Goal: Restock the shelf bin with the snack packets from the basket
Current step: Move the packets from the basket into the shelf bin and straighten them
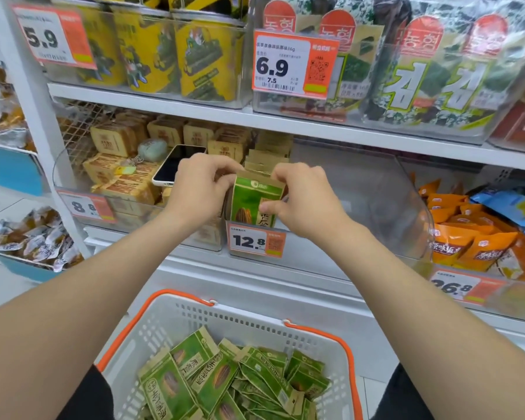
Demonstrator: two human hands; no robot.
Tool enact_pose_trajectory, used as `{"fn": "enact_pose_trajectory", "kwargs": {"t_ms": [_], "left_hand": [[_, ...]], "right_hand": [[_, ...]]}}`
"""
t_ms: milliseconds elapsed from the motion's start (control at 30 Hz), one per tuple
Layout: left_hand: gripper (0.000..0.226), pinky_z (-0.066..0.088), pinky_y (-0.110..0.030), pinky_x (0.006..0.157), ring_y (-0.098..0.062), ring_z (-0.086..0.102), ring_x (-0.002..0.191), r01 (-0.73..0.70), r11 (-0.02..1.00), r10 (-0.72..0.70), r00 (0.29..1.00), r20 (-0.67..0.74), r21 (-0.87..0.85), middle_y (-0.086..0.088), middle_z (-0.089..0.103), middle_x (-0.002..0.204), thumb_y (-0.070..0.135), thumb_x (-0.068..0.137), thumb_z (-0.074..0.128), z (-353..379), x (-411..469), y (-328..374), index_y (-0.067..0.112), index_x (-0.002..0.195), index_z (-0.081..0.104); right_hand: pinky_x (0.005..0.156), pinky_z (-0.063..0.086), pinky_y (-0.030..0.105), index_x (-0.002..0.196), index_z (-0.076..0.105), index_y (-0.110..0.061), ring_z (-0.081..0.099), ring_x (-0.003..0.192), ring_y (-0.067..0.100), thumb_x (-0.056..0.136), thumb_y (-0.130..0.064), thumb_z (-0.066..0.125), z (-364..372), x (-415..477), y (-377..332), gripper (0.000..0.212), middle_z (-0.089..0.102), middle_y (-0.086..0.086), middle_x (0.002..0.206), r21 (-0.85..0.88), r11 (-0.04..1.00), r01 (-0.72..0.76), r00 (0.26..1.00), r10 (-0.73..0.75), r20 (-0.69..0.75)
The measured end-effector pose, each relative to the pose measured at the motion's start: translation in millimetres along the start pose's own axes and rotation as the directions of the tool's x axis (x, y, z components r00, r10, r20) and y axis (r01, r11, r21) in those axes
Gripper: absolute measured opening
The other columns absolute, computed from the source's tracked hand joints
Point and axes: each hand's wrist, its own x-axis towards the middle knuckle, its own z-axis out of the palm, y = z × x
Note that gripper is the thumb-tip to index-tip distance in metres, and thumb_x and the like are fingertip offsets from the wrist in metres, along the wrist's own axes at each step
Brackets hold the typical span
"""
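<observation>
Green snack packet [255, 201] stands mid-frame in the clear bin [376, 207], pinched by left hand [199, 184] and right hand [300, 198].

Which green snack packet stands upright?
The packet held by the left hand and right hand in the clear bin; those in the basket lie jumbled.

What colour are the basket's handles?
The basket handles are orange; the head view shows them.

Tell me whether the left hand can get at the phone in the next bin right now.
Probably yes: the phone lies uncovered on stacked packets just beside the left hand, though that hand holds the green packet and must let go first.
</observation>
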Motion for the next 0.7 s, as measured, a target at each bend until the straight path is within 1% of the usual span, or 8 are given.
{"fn": "enact_pose_trajectory", "kwargs": {"t_ms": [133, 267, 367, 433, 500, 533, 633, 700], "left_hand": [[0.016, 0.047, -0.01, 0.089, 0.008, 0.065, 0.084, -0.002, 0.999, 0.004, 0.999, 0.047, -0.043, 0.016, 0.075, 0.088, 0.014, 0.096, 0.075, 0.0, 7.1, 0.6, 0.027, 0.094, 0.084], [0.013, 0.039, 0.001, 0.077, 0.013, 0.063, 0.081, 0.039, 0.998, -0.036, 0.998, 0.054, -0.057, 0.019, 0.074, 0.087, 0.017, 0.095, 0.076, -2.8, 6.9, 5.2, 0.027, 0.095, 0.084], [0.017, 0.046, -0.007, 0.077, 0.008, 0.064, 0.079, 0.1, 0.994, -0.098, 0.993, 0.061, -0.036, 0.02, 0.073, 0.084, 0.019, 0.098, 0.073, -3.9, 7.6, 6.6, 0.034, 0.093, 0.079], [0.018, 0.059, -0.031, 0.084, 0.001, 0.068, 0.082, 0.171, 0.98, -0.169, 0.985, 0.028, -0.099, 0.015, 0.074, 0.088, 0.02, 0.104, 0.062, -5.7, 5.3, 8.9, 0.031, 0.099, 0.076], [0.025, 0.059, -0.041, 0.09, -0.01, 0.071, 0.093, 0.226, 0.963, -0.234, 0.972, -0.036, -0.15, 0.009, 0.074, 0.101, 0.023, 0.109, 0.047, -8.8, 1.5, 17.2, 0.024, 0.11, 0.072], [0.029, 0.054, -0.037, 0.096, -0.013, 0.068, 0.102, 0.243, 0.962, -0.25, 0.967, -0.042, -0.124, 0.006, 0.072, 0.111, 0.026, 0.11, 0.042, -10.6, -1.5, 23.1, 0.021, 0.118, 0.07], [0.054, 0.04, -0.032, 0.105, -0.016, 0.056, 0.126, 0.314, 0.943, -0.303, 0.947, 0.107, -0.108, 0.004, 0.061, 0.136, 0.053, 0.108, 0.039, -3.0, -10.6, 28.7, 0.015, 0.145, 0.054], [0.089, 0.042, -0.044, 0.116, -0.018, 0.055, 0.133, 0.388, 0.901, -0.334, 0.906, 0.262, -0.195, 0.005, 0.059, 0.144, 0.085, 0.092, 0.034, 4.5, -17.2, 28.4, 0.02, 0.151, 0.045]], "right_hand": [[0.066, 0.037, 0.034, 0.076, 0.052, -0.019, 0.055, 0.084, 0.03, 0.08, -0.035, 0.09, 14.0, 4.5, -10.1, 0.042, 0.058, 0.003, 0.081, -0.13, 0.991, -0.009, 1.0, 0.013, 0.026], [0.064, 0.041, 0.036, 0.072, 0.042, -0.02, 0.057, 0.083, 0.035, 0.081, -0.034, 0.09, 15.9, 4.5, -16.7, 0.051, 0.054, 0.007, 0.082, -0.179, 0.982, -0.063, 0.994, 0.079, 0.081], [0.066, 0.046, 0.038, 0.097, 0.047, -0.018, 0.06, 0.089, 0.032, 0.073, -0.045, 0.092, 15.2, -5.3, -16.9, 0.058, 0.063, 0.006, 0.092, -0.073, 0.988, -0.139, 0.989, 0.142, 0.033], [0.07, 0.054, 0.042, 0.109, 0.036, -0.018, 0.062, 0.09, 0.032, 0.067, -0.047, 0.095, 10.6, -11.1, -14.9, 0.078, 0.062, 0.003, 0.097, 0.013, 0.977, -0.214, 0.977, 0.214, -0.006], [0.074, 0.055, 0.042, 0.121, 0.031, -0.014, 0.062, 0.096, 0.032, 0.073, -0.041, 0.092, 2.7, -15.3, -11.2, 0.082, 0.054, 0.002, 0.099, 0.064, 0.952, -0.3, 0.952, 0.294, 0.086], [0.072, 0.052, 0.039, 0.132, 0.03, -0.011, 0.062, 0.098, 0.028, 0.079, -0.036, 0.087, 0.7, -14.5, -7.3, 0.082, 0.052, 0.002, 0.1, 0.105, 0.929, -0.355, 0.926, 0.334, 0.175], [0.07, 0.05, 0.031, 0.145, 0.029, -0.007, 0.057, 0.096, 0.011, 0.087, -0.017, 0.069, -2.7, -9.5, -3.3, 0.07, 0.052, 0.0, 0.107, 0.34, 0.799, -0.496, 0.846, 0.358, 0.394], [0.092, 0.052, 0.04, 0.133, 0.044, -0.016, 0.06, 0.105, 0.017, 0.074, -0.023, 0.066, 2.0, 1.0, -7.6, 0.063, 0.058, 0.001, 0.112, 0.577, 0.616, -0.536, 0.844, 0.379, 0.38]]}}
